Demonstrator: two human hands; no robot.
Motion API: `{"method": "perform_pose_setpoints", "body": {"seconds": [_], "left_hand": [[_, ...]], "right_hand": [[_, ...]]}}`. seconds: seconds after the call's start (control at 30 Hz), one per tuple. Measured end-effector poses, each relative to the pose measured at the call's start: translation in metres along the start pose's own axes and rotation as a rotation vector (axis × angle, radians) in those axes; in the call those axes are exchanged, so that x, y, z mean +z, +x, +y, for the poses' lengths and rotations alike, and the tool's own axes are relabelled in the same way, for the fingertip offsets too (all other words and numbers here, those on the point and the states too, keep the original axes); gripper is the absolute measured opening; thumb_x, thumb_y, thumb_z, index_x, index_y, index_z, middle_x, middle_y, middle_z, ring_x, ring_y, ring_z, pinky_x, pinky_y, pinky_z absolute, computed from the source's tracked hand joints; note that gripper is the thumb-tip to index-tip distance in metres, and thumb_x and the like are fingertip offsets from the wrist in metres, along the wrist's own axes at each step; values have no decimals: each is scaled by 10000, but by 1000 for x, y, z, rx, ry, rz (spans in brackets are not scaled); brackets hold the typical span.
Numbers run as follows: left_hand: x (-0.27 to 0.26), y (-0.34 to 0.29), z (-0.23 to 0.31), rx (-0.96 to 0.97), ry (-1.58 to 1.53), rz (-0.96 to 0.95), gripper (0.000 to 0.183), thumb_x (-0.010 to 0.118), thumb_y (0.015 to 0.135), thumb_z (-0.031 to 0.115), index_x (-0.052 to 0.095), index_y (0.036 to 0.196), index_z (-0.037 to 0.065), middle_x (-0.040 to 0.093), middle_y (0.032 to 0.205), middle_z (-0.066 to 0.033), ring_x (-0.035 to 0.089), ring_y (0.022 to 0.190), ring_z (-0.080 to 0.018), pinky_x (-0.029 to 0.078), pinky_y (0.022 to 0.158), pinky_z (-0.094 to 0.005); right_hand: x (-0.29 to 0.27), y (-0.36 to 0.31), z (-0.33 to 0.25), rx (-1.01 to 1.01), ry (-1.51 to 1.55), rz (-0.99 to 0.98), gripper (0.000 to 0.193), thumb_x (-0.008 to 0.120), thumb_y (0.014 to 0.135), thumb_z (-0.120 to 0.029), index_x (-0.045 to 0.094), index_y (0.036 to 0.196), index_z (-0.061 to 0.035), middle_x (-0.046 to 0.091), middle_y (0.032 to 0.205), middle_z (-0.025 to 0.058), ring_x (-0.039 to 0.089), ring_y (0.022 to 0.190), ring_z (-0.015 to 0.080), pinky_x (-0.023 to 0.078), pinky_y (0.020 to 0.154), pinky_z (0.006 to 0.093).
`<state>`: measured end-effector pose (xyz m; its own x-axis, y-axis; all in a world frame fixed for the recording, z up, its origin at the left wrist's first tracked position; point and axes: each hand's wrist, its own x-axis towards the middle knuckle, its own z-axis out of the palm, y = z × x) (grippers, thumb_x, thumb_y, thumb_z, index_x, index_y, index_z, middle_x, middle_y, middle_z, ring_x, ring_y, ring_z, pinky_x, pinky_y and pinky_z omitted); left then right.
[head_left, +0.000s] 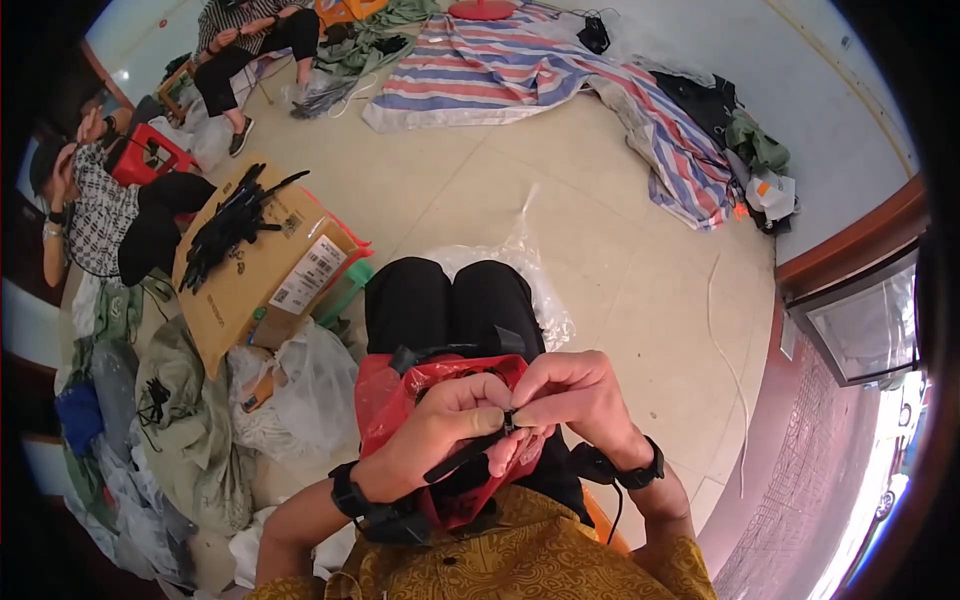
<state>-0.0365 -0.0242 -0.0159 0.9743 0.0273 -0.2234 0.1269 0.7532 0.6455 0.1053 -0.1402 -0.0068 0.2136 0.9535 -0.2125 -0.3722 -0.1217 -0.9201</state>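
Over my lap, my left hand (455, 418) and my right hand (572, 392) meet with thumbs and fingers pinched together. Between the fingertips is a small black fitting (509, 421), perhaps a buckle; its details are too small to make out. A flat black strap (462, 458) slants down and to the left below my left hand. My left fingers close on the strap near the fitting, and my right thumb and forefinger pinch the fitting from the other side. Beneath both hands a red plastic bag (378, 400) lies across my thighs, with dark pieces partly visible in it.
To my left stands a cardboard box (225, 310) topped with a heap of black straps (232, 225). Clear plastic bags (312, 385) and green fabric (195, 430) lie beside it. Two people sit at the far left. A striped sheet (490, 70) covers the far floor; a white cord (728, 370) lies right.
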Motion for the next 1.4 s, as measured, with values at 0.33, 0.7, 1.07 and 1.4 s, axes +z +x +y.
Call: {"method": "perform_pose_setpoints", "body": {"seconds": [0.33, 0.7, 1.07, 1.4], "left_hand": [[-5, -1, 3, 6, 97, 14, 130, 492, 856, 124, 489, 853, -6, 555, 786, -100, 541, 594, -131, 450, 556, -233], [-10, 7, 3, -48, 43, -5, 129, 522, 840, 111, 498, 859, -14, 568, 806, -102, 554, 626, -125, 454, 575, -228], [-15, 19, 4, -73, 123, 8, 89, 493, 840, 58, 509, 869, -25, 572, 722, -80, 563, 605, -130, 458, 577, -237], [-12, 14, 18, -52, 107, 24, 108, 509, 842, 72, 484, 876, -28, 575, 721, -84, 562, 596, -128, 460, 574, -241]], "right_hand": [[2, 1, -4, 20, -58, -24, 58, 611, 731, 32, 604, 778, -2, 547, 631, 4, 506, 563, 37, 409, 462, 166], [-3, 1, 10, 29, 36, 86, 79, 642, 712, 34, 601, 768, -6, 572, 652, 11, 509, 559, 34, 404, 446, 159], [-8, 6, 8, -11, 73, 104, 86, 651, 711, 34, 584, 758, 8, 584, 674, 28, 507, 565, 37, 395, 458, 167], [-14, 8, 12, -109, 21, -22, 123, 629, 711, 50, 604, 831, 40, 597, 710, 50, 536, 611, 76, 428, 539, 196]]}}
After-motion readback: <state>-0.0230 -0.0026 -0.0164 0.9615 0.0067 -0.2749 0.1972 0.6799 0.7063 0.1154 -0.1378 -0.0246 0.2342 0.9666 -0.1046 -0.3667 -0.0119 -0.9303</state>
